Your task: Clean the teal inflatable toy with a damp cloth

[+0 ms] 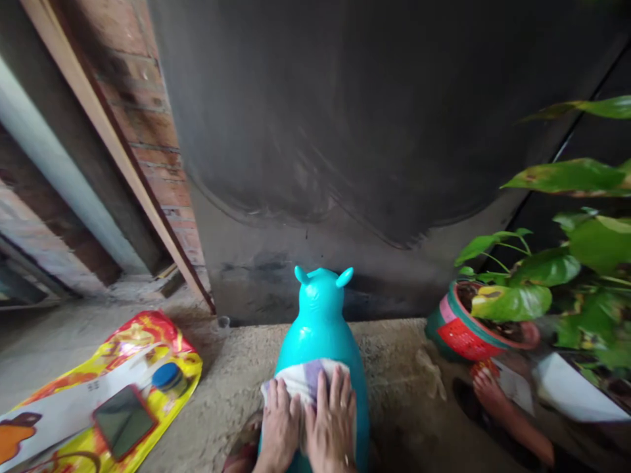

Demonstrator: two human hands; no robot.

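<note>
A glossy turquoise inflatable animal hopper (320, 338) with two small ears stands upright in the bottom middle of the head view. Its head end is near the dark panel. Draped over its back is a white cloth (305, 373) with a pale purple patch. My left hand (280, 424) lies flat on the cloth, fingers pointing forward. Beside it, my right hand (331, 420) presses flat on the same cloth with its fingers a little apart. Both hands are open, close together, and cover part of the cloth.
A large dark panel (320, 131) closes off the front. At left, a yellow-red bag (158, 335) bears a phone (124, 420) and a blue-capped jar (170, 380). At right stands a potted plant (456, 322), with a bare foot (488, 387) near it.
</note>
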